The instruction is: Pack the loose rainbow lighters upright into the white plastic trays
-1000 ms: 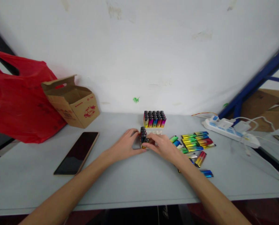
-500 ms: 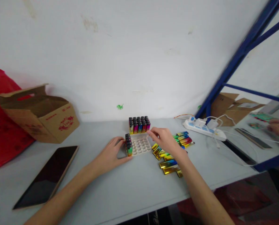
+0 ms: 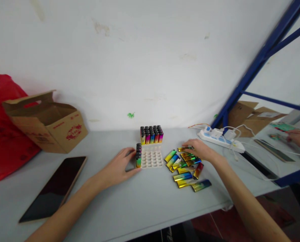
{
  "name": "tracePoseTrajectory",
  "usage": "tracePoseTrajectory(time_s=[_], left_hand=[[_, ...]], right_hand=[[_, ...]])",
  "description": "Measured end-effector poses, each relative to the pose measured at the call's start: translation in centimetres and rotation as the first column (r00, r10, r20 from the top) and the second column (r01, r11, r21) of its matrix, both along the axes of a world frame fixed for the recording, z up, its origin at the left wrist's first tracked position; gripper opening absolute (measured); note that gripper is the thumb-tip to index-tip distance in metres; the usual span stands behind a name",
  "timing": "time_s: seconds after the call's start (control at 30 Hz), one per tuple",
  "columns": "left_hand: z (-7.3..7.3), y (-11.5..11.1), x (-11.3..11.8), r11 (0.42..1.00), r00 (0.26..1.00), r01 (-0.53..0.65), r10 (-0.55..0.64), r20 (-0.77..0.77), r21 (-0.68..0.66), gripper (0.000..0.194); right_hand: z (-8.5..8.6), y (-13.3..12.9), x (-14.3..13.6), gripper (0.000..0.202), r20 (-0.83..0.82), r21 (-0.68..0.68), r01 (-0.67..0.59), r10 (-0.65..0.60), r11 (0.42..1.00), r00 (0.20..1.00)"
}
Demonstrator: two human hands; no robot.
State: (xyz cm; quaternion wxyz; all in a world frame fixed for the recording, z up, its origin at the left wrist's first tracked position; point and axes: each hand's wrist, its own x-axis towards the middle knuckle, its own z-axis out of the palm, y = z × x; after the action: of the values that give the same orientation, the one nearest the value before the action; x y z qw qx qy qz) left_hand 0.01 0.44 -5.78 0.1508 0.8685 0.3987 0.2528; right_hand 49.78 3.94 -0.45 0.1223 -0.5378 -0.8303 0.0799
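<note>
A pale tray with round holes (image 3: pixel 152 159) lies on the grey table. Along its left edge stands a column of upright lighters (image 3: pixel 138 156), and behind it is a block of several upright lighters with black tops (image 3: pixel 152 135). My left hand (image 3: pixel 122 167) rests at the tray's left side, thumb and fingers apart, beside the column. On the right, several shiny coloured lighter bodies (image 3: pixel 185 176) lie loose in a pile. My right hand (image 3: pixel 199 149) reaches over the pile's back edge, its fingers curled down by a gold lighter; what the fingertips hold is too small to tell.
An open cardboard box (image 3: pixel 49 124) and a red bag (image 3: pixel 6 134) stand at the left, behind a dark tablet (image 3: pixel 54 188). At the right are a white power strip (image 3: pixel 221 139), a blue metal frame (image 3: pixel 253 64) and another person's hand (image 3: pixel 299 137).
My right hand has moved right, from the tray's back right corner to the loose lighters, uncovering more of the tray and pile. My left hand has stayed by the column.
</note>
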Motion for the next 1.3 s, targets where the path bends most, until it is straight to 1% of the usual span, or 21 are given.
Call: tracePoseTrajectory(time_s=[0.07,0.1,0.17,0.23,0.3,0.37,0.4,0.47,0.5,0.53,0.57,0.6,0.63,0.7,0.9,1.0,1.07,1.1,1.17,1.23,1.3], left_hand=[[0.2,0.0,-0.2,1.0,1.0,0.015,-0.015,0.0,-0.007,0.065],[0.3,-0.1,-0.2,1.0,1.0,0.019,-0.019,0.003,-0.008,0.063],[0.3,-0.1,-0.1,1.0,1.0,0.011,-0.011,0.016,0.0,0.062],[0.1,-0.1,0.3,1.0,0.999,-0.02,0.02,0.03,0.006,0.065],[-0.2,-0.1,0.7,0.998,0.997,-0.064,0.064,0.032,-0.001,0.071],[-0.4,0.0,1.0,0.996,0.995,-0.092,0.092,0.023,-0.018,0.076],[-0.4,0.0,1.0,0.995,0.995,-0.094,0.095,0.019,-0.025,0.078],[-0.4,0.1,1.0,0.996,0.996,-0.085,0.086,0.017,-0.033,0.079],[-0.4,0.1,1.0,0.996,0.997,-0.079,0.08,0.02,-0.033,0.078],[-0.3,0.1,0.9,0.997,0.997,-0.074,0.075,0.026,-0.031,0.077],[-0.3,0.1,0.8,0.997,0.997,-0.069,0.07,0.034,-0.03,0.076],[-0.2,0.0,0.8,0.997,0.997,-0.065,0.066,0.042,-0.031,0.075],[-0.2,0.0,0.7,0.998,0.997,-0.061,0.063,0.047,-0.031,0.074],[-0.2,-0.1,0.7,0.998,0.997,-0.055,0.057,0.05,-0.029,0.074],[-0.2,-0.2,0.9,0.998,0.997,-0.064,0.064,0.033,-0.018,0.075],[0.0,-0.3,0.9,0.998,0.998,-0.059,0.06,0.026,-0.038,0.074],[0.2,-0.4,1.0,0.997,0.998,-0.055,0.056,0.024,-0.047,0.074],[0.2,-0.4,1.0,0.997,0.998,-0.053,0.054,0.024,-0.049,0.074],[0.4,-0.5,1.0,0.997,0.998,-0.051,0.052,0.026,-0.051,0.075],[0.5,-0.6,1.0,0.997,0.998,-0.051,0.052,0.026,-0.052,0.075],[0.5,-0.7,1.0,0.997,0.998,-0.056,0.057,0.021,-0.05,0.075]], right_hand=[[0.2,0.5,-0.4,0.016,-0.03,-0.015,-0.019,0.019,1.0,0.999],[0.4,0.6,-0.6,0.014,-0.067,0.0,-0.013,0.013,1.0,0.998],[0.8,0.7,-1.4,0.013,-0.197,0.05,0.013,-0.003,0.999,0.98],[1.5,0.4,-2.7,0.023,-0.355,0.069,0.0,0.025,0.998,0.935],[2.3,0.1,-4.8,0.035,-0.494,0.054,-0.058,0.077,0.997,0.866],[3.1,-0.3,-7.6,0.042,-0.64,0.038,-0.086,0.09,0.996,0.763],[3.4,-0.4,-9.2,0.046,-0.728,0.0,-0.089,0.061,0.996,0.683],[3.9,-0.6,-12.3,0.056,-0.878,-0.086,-0.099,-0.028,0.991,0.479],[3.9,-0.7,-13.7,0.059,-0.92,-0.128,-0.116,-0.074,0.985,0.385],[4.0,-0.8,-14.9,0.061,-0.942,-0.17,-0.152,-0.116,0.974,0.315],[3.9,-0.9,-16.0,0.064,-0.955,-0.202,-0.189,-0.15,0.961,0.257],[3.8,-1.0,-16.8,0.066,-0.959,-0.23,-0.229,-0.18,0.946,0.219],[3.7,-1.1,-17.5,0.068,-0.959,-0.253,-0.267,-0.204,0.93,0.199],[3.3,-1.6,-18.3,0.074,-0.952,-0.289,-0.328,-0.235,0.899,0.193],[1.8,-3.4,-19.9,0.081,-0.918,-0.393,-0.435,-0.317,0.81,0.238],[1.1,-4.2,-21.0,0.081,-0.913,-0.397,-0.436,-0.299,0.808,0.277],[0.9,-4.5,-21.5,0.081,-0.895,-0.399,-0.387,-0.261,0.831,0.362],[0.8,-4.6,-21.6,0.081,-0.879,-0.385,-0.344,-0.227,0.856,0.42],[0.8,-4.8,-21.7,0.082,-0.837,-0.304,-0.242,-0.138,0.921,0.529],[0.8,-4.9,-21.6,0.081,-0.804,-0.199,-0.156,-0.07,0.968,0.59],[0.7,-5.0,-21.4,0.077,-0.787,-0.146,-0.103,-0.053,0.984,0.614]])
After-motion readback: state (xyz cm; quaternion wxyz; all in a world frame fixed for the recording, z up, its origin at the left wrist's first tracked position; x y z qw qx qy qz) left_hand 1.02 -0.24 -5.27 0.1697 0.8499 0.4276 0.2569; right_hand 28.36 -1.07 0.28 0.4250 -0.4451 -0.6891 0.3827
